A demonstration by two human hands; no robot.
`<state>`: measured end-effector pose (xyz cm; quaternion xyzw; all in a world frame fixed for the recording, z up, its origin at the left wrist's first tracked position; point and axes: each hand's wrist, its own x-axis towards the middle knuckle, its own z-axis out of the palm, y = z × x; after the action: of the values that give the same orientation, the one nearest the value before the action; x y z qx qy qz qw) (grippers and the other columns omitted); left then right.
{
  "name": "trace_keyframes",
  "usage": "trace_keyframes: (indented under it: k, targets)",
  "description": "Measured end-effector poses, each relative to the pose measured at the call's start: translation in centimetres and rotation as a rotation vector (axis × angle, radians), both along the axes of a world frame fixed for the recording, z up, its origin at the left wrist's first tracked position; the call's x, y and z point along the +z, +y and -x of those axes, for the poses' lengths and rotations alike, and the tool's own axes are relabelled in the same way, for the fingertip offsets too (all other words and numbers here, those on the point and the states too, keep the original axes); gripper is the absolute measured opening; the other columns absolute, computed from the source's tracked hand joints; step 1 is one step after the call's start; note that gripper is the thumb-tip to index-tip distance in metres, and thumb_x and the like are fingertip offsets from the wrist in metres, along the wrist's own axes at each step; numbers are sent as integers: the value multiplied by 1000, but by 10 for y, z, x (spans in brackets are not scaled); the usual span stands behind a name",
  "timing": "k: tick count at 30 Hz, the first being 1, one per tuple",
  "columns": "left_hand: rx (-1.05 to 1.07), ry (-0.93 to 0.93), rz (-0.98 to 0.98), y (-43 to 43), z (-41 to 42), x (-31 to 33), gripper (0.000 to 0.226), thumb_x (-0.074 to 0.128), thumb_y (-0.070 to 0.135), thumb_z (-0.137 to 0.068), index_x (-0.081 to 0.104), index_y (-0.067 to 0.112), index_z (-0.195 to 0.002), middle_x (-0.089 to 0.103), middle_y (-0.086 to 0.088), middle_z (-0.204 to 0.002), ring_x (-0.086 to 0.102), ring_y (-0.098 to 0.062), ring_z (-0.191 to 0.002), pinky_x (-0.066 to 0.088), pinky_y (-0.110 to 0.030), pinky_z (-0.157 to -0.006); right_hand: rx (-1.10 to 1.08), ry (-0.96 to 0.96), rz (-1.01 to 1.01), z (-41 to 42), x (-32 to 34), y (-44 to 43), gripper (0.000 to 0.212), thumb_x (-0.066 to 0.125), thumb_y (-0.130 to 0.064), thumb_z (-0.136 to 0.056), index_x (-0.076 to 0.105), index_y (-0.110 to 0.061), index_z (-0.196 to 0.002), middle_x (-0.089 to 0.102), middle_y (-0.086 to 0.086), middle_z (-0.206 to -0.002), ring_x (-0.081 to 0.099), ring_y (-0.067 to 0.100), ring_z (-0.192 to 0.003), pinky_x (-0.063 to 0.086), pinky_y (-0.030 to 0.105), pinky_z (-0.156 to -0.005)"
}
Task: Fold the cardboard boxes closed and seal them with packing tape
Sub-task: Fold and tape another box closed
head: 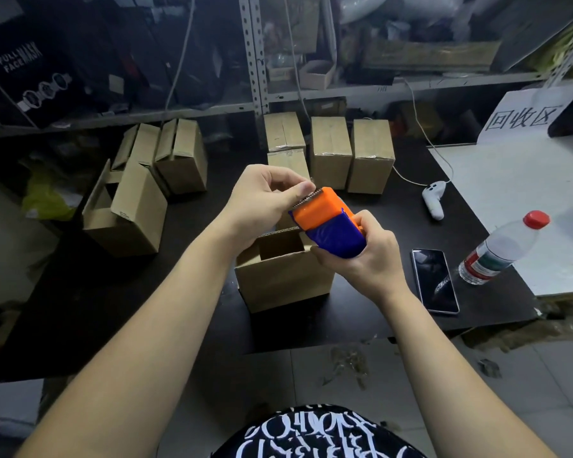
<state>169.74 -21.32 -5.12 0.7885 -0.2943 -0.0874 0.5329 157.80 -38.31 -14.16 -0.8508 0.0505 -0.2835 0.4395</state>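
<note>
An orange and blue tape dispenser [328, 223] is held above an open cardboard box [280, 279] in the middle of the black table [119, 292]. My right hand [361, 256] grips the dispenser's blue body from below. At the toothed edge on top of the dispenser, my left hand [265, 200] pinches with thumb and forefinger; the tape end itself is too small to see. The box's top flaps stand open and its inside is dark.
Several taped boxes [331, 153] stand at the back of the table, and several open ones [126, 209] at the left. A phone [434, 280], a water bottle [500, 249] and a white controller [433, 200] lie at the right. Shelving rises behind.
</note>
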Motion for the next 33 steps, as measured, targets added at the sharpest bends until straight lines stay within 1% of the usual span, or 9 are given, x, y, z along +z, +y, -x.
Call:
trace_keyframes:
  k: [4,9,11,18,23,26,28,30,33]
  targets:
    - [60,-87,42,-4,8,-4,9,71,25,-99,78,21,-102,74,7,-95,69,-10,-95,59,-20,-75,12,21,18,-2,-1,-6,55,87,-56,-67,53,-25,-97,65,-15,-84,65,7,-71,47,13,-59]
    - [262,-106,151,11,-1,-4,12,73,21,-96,80,15,-104,77,3,-97,71,-10,-94,56,-18,-79,-26,235,-54,10,-24,-24,49,96,-24,-61,51,-27,-80,63,-12,-69,57,9,-60,41,20,-55]
    - [296,-113,124,16,2,-10,16,73,22,-97,81,13,-107,77,2,-99,71,-11,-96,55,-18,-79,-7,272,-55,14,-31,-24,51,95,-18,-60,48,-27,-79,63,-15,-68,55,7,-58,38,15,-53]
    - [301,-145,29,30,9,-29,18,65,23,-102,70,20,-120,68,7,-119,61,-2,-113,48,-6,-84,-94,192,50,11,-25,-23,51,91,-22,-56,49,-31,-83,60,-12,-69,57,7,-64,39,14,-55]
    - [162,-72,-68,48,12,-53,46,75,19,-94,55,34,-133,45,10,-145,46,-7,-137,50,-30,-102,-198,188,242,8,-28,-22,41,91,-34,-55,64,-25,-84,57,-13,-67,56,18,-62,40,29,-60]
    - [74,-26,-185,61,7,-68,56,79,25,-90,50,43,-134,59,15,-135,51,-3,-132,46,-41,-109,-283,215,306,6,-29,-22,39,90,-37,-58,67,-24,-87,57,-12,-68,56,20,-64,36,28,-63]
    - [52,-44,-289,65,6,-82,62,81,27,-88,47,48,-137,63,12,-130,55,-7,-128,45,-41,-109,-282,243,297,5,-29,-21,40,87,-37,-62,67,-24,-95,64,-10,-77,60,21,-71,44,31,-66]
    - [80,-99,-338,65,6,-96,66,80,27,-89,47,48,-142,66,7,-127,59,-13,-125,44,-38,-109,-261,246,292,4,-30,-21,48,85,-35,-64,64,-24,-105,69,-8,-86,64,23,-75,50,35,-70]
    - [99,-213,-311,63,0,-113,67,81,22,-88,50,40,-145,68,8,-117,64,-12,-116,48,-43,-109,-236,230,282,1,-30,-18,64,86,-34,-63,50,-23,-115,71,-4,-94,63,27,-75,46,33,-69]
